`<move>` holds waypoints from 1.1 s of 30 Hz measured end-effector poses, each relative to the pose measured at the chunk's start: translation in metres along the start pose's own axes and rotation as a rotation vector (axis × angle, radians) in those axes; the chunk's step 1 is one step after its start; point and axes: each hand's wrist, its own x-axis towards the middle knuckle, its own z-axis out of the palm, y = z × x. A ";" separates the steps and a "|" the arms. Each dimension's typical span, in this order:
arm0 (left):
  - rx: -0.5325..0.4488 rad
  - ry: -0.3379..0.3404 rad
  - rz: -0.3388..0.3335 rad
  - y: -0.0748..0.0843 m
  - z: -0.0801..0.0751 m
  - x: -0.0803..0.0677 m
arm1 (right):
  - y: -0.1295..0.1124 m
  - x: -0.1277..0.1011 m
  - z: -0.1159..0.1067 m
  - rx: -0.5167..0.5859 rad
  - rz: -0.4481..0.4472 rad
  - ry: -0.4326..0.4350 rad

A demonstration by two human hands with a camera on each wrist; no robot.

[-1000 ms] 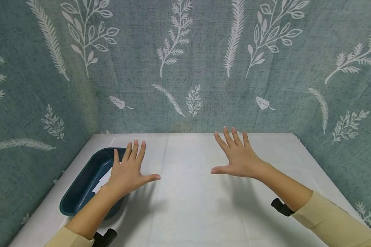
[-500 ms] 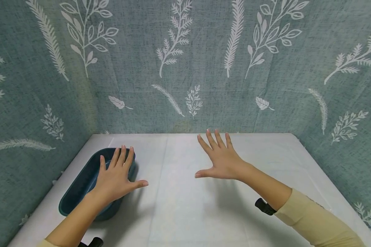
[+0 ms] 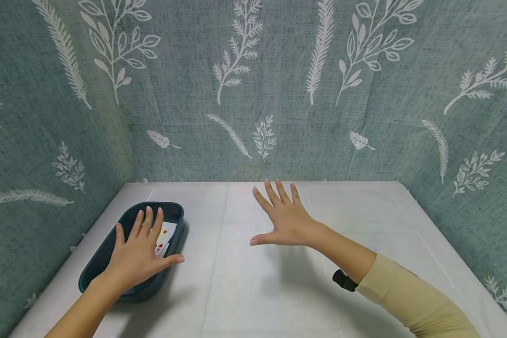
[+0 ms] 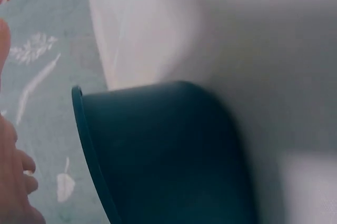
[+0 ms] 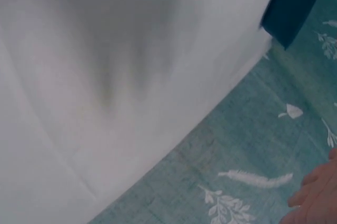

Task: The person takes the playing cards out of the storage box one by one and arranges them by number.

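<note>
Nearest to me, my left hand hovers flat and spread, fingers straight and grasping nothing, over the near half of a dark teal tub. Inside the tub, just past my fingertips, lie playing cards with red marks showing. That tub sits at the left edge of a white table. Further out, near the middle of the table, my right hand is also released, palm down with fingers fanned, holding nothing, well apart from the tub. Behind everything hangs a blue-green cloth printed with white leaves.
</note>
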 end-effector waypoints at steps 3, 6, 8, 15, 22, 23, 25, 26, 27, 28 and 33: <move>-0.012 -0.004 -0.003 -0.006 0.000 -0.004 | -0.003 0.005 0.004 0.008 -0.009 -0.004; -0.024 0.000 -0.005 -0.010 0.000 -0.008 | -0.008 0.010 0.008 0.033 -0.011 -0.008; -0.023 0.000 -0.001 -0.013 0.000 -0.010 | -0.011 0.013 0.012 0.057 -0.012 -0.015; -0.040 -0.018 -0.013 -0.023 0.001 -0.020 | -0.024 0.021 0.024 0.156 -0.004 -0.040; -0.096 -0.016 -0.009 -0.042 0.007 -0.033 | -0.039 0.028 0.034 0.198 -0.017 -0.046; -0.110 -0.009 -0.002 -0.045 0.008 -0.034 | -0.042 0.028 0.035 0.198 -0.014 -0.042; -0.131 -0.003 0.015 -0.050 0.009 -0.037 | -0.047 0.029 0.038 0.195 -0.003 -0.026; -0.138 -0.003 0.023 -0.054 0.010 -0.038 | -0.049 0.030 0.040 0.192 0.002 -0.015; -0.145 -0.004 0.030 -0.057 0.010 -0.039 | -0.052 0.030 0.042 0.187 0.006 -0.005; -0.150 -0.003 0.036 -0.060 0.011 -0.040 | -0.055 0.031 0.044 0.186 0.011 0.003; -0.195 0.034 0.077 -0.076 0.013 -0.044 | -0.068 0.033 0.050 0.186 0.024 0.024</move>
